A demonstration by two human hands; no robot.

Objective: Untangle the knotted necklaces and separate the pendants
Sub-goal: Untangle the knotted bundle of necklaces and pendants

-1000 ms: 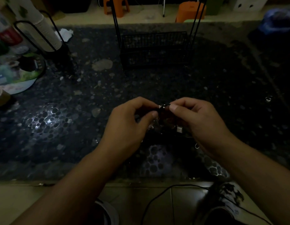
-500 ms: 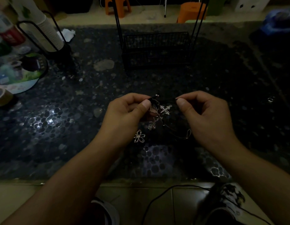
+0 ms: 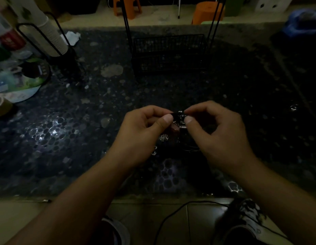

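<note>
A tangle of dark necklace cords (image 3: 178,119) with small silver pendants hangs between my two hands above the dark pebbled tabletop (image 3: 83,138). My left hand (image 3: 141,133) pinches the knot from the left with thumb and forefinger. My right hand (image 3: 219,131) pinches the same knot from the right, thumb tips nearly touching. A reddish pendant (image 3: 175,130) dangles just below the knot. A silver pendant (image 3: 164,138) and small silver rings (image 3: 154,150) hang lower, beside my left palm. Thin cords trail under my right hand and are hard to make out in the dim light.
A black wire basket on a stand (image 3: 168,55) sits behind my hands. At the far left are a stack of paper cups (image 3: 49,38), a round tray with items (image 3: 21,80) and a tape roll (image 3: 1,106). A small ring (image 3: 293,107) lies at right. A cable (image 3: 171,218) crosses the floor below.
My hands have drawn closer together on the knot. The cross and flower pendants that hung spread out half a second ago now bunch up between my palms.
</note>
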